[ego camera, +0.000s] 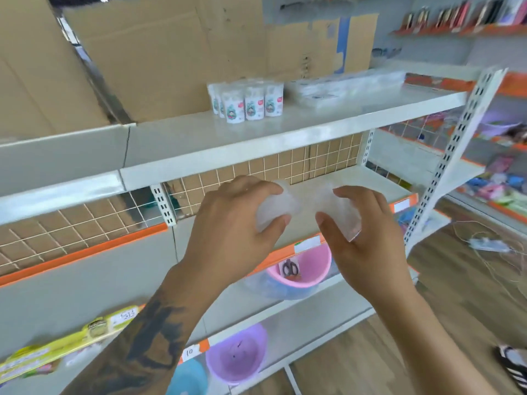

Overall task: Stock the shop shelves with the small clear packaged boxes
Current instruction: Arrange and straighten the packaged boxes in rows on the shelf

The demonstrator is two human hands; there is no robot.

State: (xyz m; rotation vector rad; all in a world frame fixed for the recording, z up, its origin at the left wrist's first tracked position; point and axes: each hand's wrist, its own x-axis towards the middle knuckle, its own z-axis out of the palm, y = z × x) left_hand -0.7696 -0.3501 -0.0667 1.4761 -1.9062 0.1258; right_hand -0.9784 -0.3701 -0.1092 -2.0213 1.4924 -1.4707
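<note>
Fingers (273,189) of my left hand (239,223) curl round one small clear box (278,208), and my right hand (362,232) pinches a second clear box (340,215) between thumb and fingertips, both held in the air just in front of the front edge of the middle shelf (370,181), touching nothing else. Both boxes look light and thin-walled, smooth enough to slip and soft enough to dent, so I judge the safest hold is across opposite flat sides near the corners, squeezing gently. More stock (248,102) stands near the back edge of the top shelf (199,138).
</note>
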